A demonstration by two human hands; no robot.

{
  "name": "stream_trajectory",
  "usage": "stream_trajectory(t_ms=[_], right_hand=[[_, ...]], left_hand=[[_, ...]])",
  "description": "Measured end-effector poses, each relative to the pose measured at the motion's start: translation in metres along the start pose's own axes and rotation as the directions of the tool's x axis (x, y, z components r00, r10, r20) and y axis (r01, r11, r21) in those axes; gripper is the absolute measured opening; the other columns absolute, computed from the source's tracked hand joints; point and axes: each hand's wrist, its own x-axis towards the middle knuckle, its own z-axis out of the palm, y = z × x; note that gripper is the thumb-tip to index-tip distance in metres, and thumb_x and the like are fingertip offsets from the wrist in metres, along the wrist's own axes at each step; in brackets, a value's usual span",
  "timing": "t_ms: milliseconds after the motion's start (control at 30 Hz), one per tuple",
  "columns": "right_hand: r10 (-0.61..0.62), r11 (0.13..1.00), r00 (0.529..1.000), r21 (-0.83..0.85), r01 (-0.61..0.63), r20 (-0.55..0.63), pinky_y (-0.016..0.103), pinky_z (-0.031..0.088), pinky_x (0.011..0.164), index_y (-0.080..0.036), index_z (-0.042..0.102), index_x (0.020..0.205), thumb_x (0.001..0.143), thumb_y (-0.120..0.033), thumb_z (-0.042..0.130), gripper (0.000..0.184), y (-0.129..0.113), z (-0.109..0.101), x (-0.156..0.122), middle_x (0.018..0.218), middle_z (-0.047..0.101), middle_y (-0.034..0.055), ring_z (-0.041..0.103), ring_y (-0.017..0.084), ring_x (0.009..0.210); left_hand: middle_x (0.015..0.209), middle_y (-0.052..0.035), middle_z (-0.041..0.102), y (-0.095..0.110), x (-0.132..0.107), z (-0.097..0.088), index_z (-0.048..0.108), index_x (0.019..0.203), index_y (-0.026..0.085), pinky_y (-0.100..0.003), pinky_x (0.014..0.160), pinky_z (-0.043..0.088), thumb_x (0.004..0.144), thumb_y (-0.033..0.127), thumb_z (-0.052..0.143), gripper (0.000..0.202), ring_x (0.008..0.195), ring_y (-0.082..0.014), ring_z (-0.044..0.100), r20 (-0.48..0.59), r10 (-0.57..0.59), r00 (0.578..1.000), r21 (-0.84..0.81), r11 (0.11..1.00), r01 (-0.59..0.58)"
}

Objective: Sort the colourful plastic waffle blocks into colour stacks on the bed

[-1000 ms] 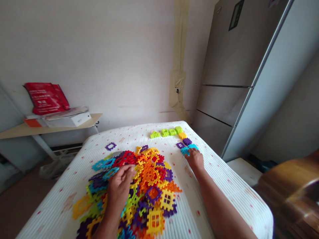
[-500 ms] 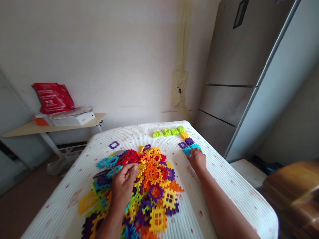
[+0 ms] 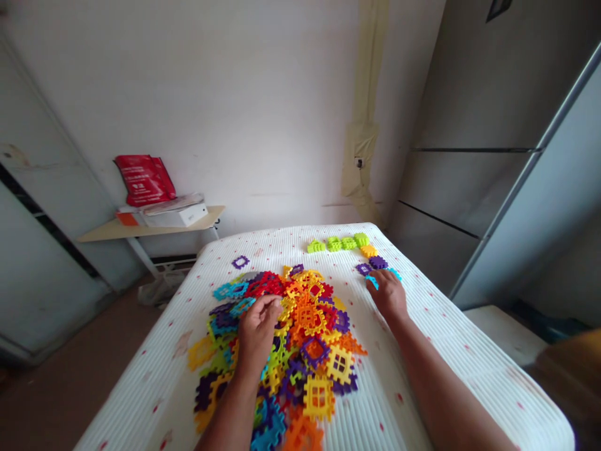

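A heap of flat interlocking plastic tiles in red, orange, yellow, purple, blue and green covers the middle of the white ribbed tabletop. My left hand rests palm down on the heap's left side, its fingers curled onto a blue tile. My right hand lies at the right, fingers pressed on light blue tiles. Beyond them runs a joined line of purple tiles, an orange tile and lime green tiles.
A single purple tile lies apart at the far left of the table. A low shelf against the wall holds a white box and a red bag. A grey fridge stands at the right.
The view has swung left and tipped down, so everything sits further right in the picture. Both hands stay on the same tiles; the right fingers shifted slightly on the light blue pieces.
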Motion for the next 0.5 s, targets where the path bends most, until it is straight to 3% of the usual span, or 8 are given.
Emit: stream_trajectory(t_ms=[133, 300, 500], right_hand=[[-0.091, 0.992, 0.995, 0.086, 0.093, -0.031, 0.032, 0.043, 0.085, -0.019, 0.067, 0.094, 0.088, -0.024, 0.045, 0.023, -0.009, 0.004, -0.003, 0.097, 0.066, 0.0085, 0.057, 0.021, 0.094], [-0.184, 0.976, 0.983, 0.124, 0.182, 0.012, 0.029, 0.045, 0.081, -0.018, 0.067, 0.091, 0.089, -0.025, 0.045, 0.024, -0.019, 0.007, -0.007, 0.093, 0.066, 0.0085, 0.059, 0.02, 0.09], [-0.225, 0.968, 0.974, 0.115, 0.221, 0.022, 0.028, 0.044, 0.078, -0.018, 0.066, 0.086, 0.09, -0.026, 0.044, 0.024, -0.022, 0.01, -0.009, 0.091, 0.066, 0.0088, 0.059, 0.02, 0.085]], left_hand=[[0.069, -0.0039, 0.065, -0.005, 0.0, 0.0, 0.066, 0.086, 0.015, -0.025, 0.058, 0.049, 0.073, 0.047, 0.059, 0.035, 0.065, -0.0169, 0.062, 0.022, 0.016, 1.0, -0.005, 1.0, -0.016], [0.069, -0.0028, 0.065, -0.004, -0.001, 0.0, 0.065, 0.085, 0.016, -0.025, 0.058, 0.048, 0.074, 0.043, 0.059, 0.031, 0.064, -0.016, 0.061, 0.027, 0.035, 0.999, -0.005, 0.999, -0.035], [0.069, -0.0024, 0.065, -0.002, -0.001, 0.001, 0.065, 0.084, 0.016, -0.025, 0.06, 0.048, 0.075, 0.042, 0.058, 0.029, 0.066, -0.0158, 0.061, 0.032, 0.043, 0.999, -0.003, 0.999, -0.043]])
